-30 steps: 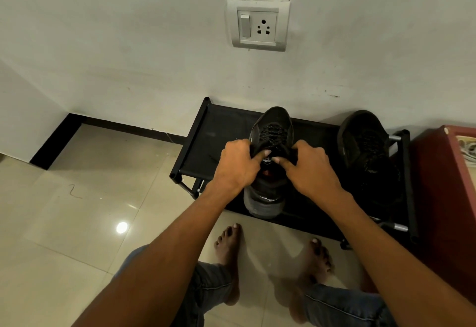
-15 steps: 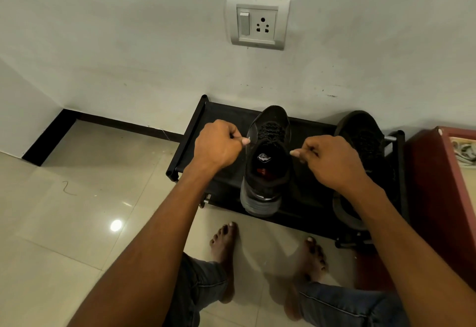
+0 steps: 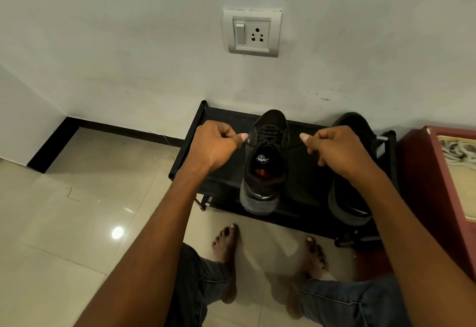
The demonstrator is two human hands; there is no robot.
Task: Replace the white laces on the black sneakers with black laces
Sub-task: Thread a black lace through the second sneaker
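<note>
A black sneaker (image 3: 265, 167) stands on the low black shoe rack (image 3: 226, 120), toe toward the wall, with a black lace (image 3: 270, 131) threaded through its eyelets. My left hand (image 3: 216, 145) is pinched on the lace's left end, just left of the sneaker. On the other side my right hand (image 3: 337, 149) pinches the right end (image 3: 293, 145), which runs taut from the eyelets to my thumb. A second black sneaker (image 3: 353, 120) sits further right on the rack, largely hidden behind my right hand and forearm.
The rack stands against a white wall with a switch and socket plate (image 3: 252, 33) above it. A red box (image 3: 438, 192) holding white laces (image 3: 458, 150) is at the right. My bare feet (image 3: 226, 244) rest on the glossy tiled floor in front of the rack.
My hands have moved apart from the sneaker's tongue, each drawing a lace end outward to its own side until the lace is taut.
</note>
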